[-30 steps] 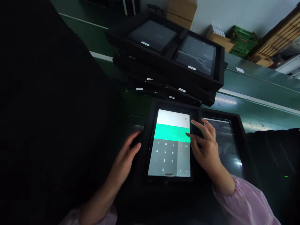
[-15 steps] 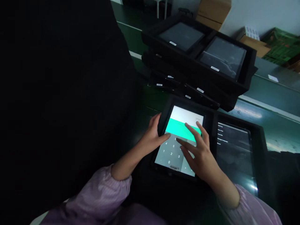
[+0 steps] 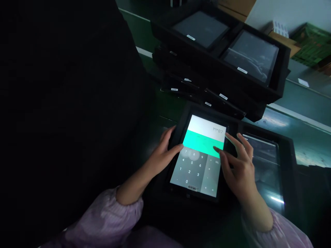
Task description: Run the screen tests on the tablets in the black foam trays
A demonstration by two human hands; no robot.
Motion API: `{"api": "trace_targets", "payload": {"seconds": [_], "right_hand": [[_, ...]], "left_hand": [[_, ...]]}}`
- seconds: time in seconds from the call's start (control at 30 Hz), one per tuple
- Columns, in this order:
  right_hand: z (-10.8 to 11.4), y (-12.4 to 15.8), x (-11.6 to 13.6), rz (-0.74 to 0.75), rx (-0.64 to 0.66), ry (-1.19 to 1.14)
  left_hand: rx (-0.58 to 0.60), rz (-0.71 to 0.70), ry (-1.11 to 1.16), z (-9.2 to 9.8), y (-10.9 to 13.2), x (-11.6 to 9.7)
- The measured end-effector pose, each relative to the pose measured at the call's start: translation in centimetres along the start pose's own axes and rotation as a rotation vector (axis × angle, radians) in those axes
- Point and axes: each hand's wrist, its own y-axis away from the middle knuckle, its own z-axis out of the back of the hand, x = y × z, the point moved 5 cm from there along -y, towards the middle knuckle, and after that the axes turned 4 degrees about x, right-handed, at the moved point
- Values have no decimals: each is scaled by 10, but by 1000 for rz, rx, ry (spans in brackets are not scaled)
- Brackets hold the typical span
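Observation:
A lit tablet (image 3: 198, 156) lies in a black tray (image 3: 181, 117) in front of me, showing a calculator keypad, a green band and digits at the top. My left hand (image 3: 161, 156) rests on the tablet's left edge, fingers stretched, thumb touching the screen near the 7 key. My right hand (image 3: 236, 165) hovers at the tablet's right edge with fingers spread, index tip by the green band. A second tablet (image 3: 266, 165) with a dark screen lies in the tray's right slot, partly behind my right hand.
A stack of black trays (image 3: 222, 74) holding dark tablets with white labels stands just beyond on the green bench (image 3: 300, 120). Cardboard boxes (image 3: 281, 39) and a green crate (image 3: 314, 46) sit at the back right. A large dark mass fills the left.
My right hand has drawn off the keypad to the tablet's right edge. More digits show at the top of the screen. The second tablet's menu text is gone.

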Motion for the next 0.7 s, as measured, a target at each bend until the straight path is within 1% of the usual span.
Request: {"api": "trace_targets", "payload": {"seconds": [0.07, 0.1, 0.2, 0.27, 0.4, 0.47, 0.5, 0.53, 0.6, 0.67, 0.7], "right_hand": [[-1, -1, 3, 28, 40, 3], [0, -1, 2, 23, 34, 7], [5, 0, -5, -38, -45, 22], [4, 2, -7, -56, -68, 17], [-4, -1, 6, 15, -26, -18], [1, -3, 9, 28, -25, -26], [7, -3, 7, 18, -43, -29], [17, -2, 1, 1, -70, -31], [40, 6, -21, -58, -134, -8], [63, 20, -53, -135, -170, 60], [72, 28, -70, -164, -177, 101]], "left_hand": [[-11, 12, 2, 1, 0, 0], [-16, 20, -2, 1, 0, -1], [-26, 48, -16, 2, 1, -4], [-34, 66, -13, 1, 3, -6], [-71, 97, 14, 2, 6, -10], [-77, 112, 36, 2, 7, -14], [-78, 124, 46, 2, 7, -15], [-86, 133, 53, 3, 8, -17], [-134, 126, 48, 5, 8, -22], [-185, 102, 33, 6, 8, -27], [-191, 92, 25, 5, 7, -29]]}}
